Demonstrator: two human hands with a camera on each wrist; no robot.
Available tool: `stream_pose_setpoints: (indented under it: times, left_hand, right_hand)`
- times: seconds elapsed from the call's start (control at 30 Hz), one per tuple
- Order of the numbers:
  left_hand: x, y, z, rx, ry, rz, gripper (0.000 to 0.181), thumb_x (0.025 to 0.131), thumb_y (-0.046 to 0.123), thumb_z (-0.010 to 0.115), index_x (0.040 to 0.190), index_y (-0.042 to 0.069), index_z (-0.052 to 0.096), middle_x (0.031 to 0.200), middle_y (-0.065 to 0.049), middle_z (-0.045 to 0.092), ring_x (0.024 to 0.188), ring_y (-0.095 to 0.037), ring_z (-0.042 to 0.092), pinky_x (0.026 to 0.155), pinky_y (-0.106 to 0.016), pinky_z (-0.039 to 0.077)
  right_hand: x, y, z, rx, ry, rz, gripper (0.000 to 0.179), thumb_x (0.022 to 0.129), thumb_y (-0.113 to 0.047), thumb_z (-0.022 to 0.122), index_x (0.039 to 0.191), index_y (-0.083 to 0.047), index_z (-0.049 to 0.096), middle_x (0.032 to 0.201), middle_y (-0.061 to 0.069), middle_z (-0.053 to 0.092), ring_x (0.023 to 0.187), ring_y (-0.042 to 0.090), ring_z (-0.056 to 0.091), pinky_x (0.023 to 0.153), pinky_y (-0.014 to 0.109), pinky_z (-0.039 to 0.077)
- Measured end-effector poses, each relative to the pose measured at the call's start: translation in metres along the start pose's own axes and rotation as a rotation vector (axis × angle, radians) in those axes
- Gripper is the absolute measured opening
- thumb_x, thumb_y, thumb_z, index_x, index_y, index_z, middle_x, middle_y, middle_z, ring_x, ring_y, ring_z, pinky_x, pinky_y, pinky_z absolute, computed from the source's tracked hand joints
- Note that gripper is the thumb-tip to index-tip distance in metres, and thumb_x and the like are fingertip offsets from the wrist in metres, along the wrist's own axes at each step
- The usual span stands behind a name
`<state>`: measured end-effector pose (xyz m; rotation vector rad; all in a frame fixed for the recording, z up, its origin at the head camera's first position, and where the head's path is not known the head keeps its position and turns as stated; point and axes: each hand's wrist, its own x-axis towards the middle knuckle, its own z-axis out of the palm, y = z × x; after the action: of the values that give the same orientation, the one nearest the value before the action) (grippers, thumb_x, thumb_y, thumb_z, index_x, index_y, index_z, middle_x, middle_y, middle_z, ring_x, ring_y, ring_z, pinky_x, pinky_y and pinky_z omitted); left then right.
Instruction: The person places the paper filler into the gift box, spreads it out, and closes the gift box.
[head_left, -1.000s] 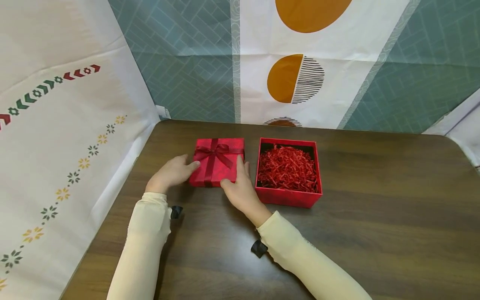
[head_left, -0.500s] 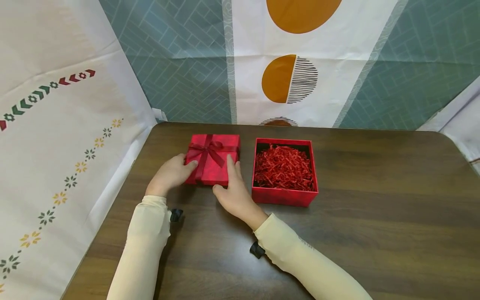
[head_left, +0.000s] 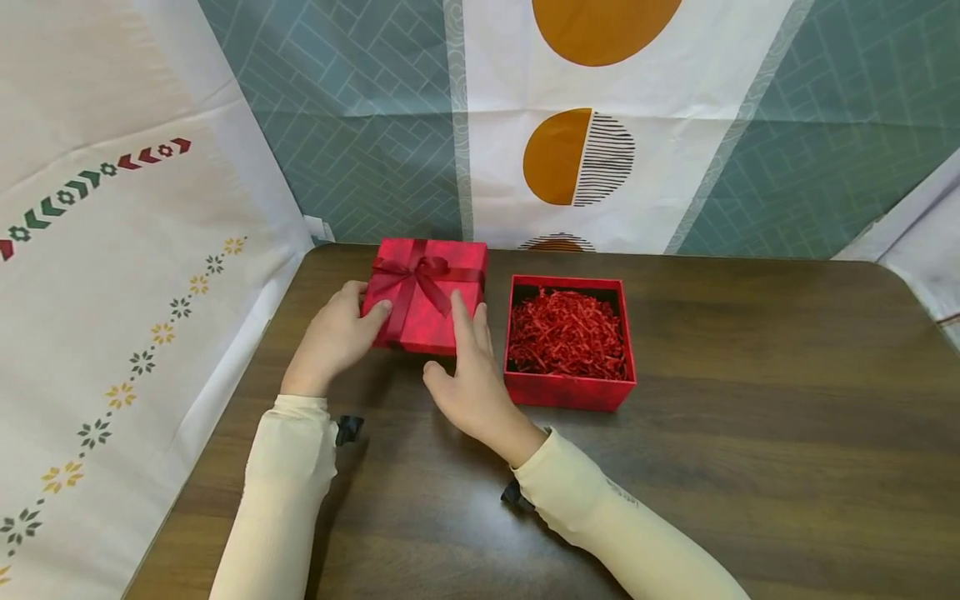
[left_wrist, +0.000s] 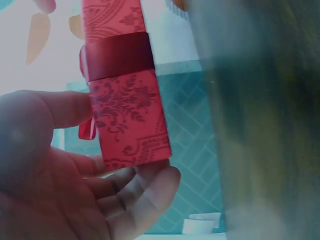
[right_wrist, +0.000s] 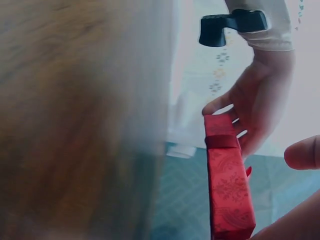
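A red gift box lid [head_left: 431,296] with a dark red ribbon and bow hangs above the table, clear of its surface in the left wrist view. My left hand [head_left: 332,333] grips its left end, thumb [left_wrist: 75,107] against the bow face and fingers curled at the edge. On the lid's right side, my right hand [head_left: 476,387] touches it with extended fingers; its thumb [right_wrist: 302,152] stands apart from the lid. Right of the lid stands the open red box [head_left: 570,393], filled with shredded red paper [head_left: 572,335].
The brown wooden table [head_left: 750,400] spreads out to the right of the box. Behind its far edge hangs a patterned cloth [head_left: 360,150]. A white cloth with flower motifs [head_left: 135,292] flanks the left side.
The lid has risen off the table and moved slightly away, with both hands following it. Earlier, the whole view shifted a little. The box stays in place.
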<state>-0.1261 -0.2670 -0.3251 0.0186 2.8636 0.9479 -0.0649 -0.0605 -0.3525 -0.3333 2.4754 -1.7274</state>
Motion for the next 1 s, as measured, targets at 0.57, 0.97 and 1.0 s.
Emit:
stream_pose_setpoints:
  times: [0.57, 0.97, 1.0]
  left_hand:
    - [-0.026, 0.036, -0.010, -0.161, -0.001, 0.170, 0.079, 0.097, 0.049, 0.063, 0.160, 0.014, 0.029, 0.133, -0.012, 0.053, 0.104, -0.029, 0.061, 0.086, -0.046, 0.051]
    - [-0.033, 0.056, 0.011, -0.161, -0.018, 0.294, 0.096, 0.089, 0.047, 0.077, 0.162, 0.016, 0.023, 0.136, -0.009, 0.046, 0.113, -0.024, 0.055, 0.092, -0.046, 0.050]
    - [-0.034, 0.058, 0.013, -0.160, -0.016, 0.302, 0.096, 0.088, 0.047, 0.077, 0.162, 0.016, 0.024, 0.136, -0.008, 0.046, 0.113, -0.023, 0.055, 0.093, -0.045, 0.051]
  right_hand:
    - [-0.002, -0.017, -0.047, -0.258, 0.297, -0.275, 0.069, 0.093, -0.001, 0.067, 0.155, -0.003, 0.039, 0.160, 0.024, 0.024, 0.146, 0.038, 0.024, 0.111, 0.059, 0.032]
    - [-0.021, -0.009, -0.091, -0.348, 0.328, -0.337, 0.055, 0.094, -0.007, 0.070, 0.146, -0.002, 0.053, 0.156, 0.020, 0.036, 0.141, 0.035, 0.033, 0.102, 0.055, 0.042]
    - [-0.024, -0.008, -0.094, -0.361, 0.333, -0.352, 0.055, 0.093, -0.007, 0.072, 0.145, -0.002, 0.054, 0.155, 0.021, 0.037, 0.139, 0.035, 0.035, 0.101, 0.055, 0.043]
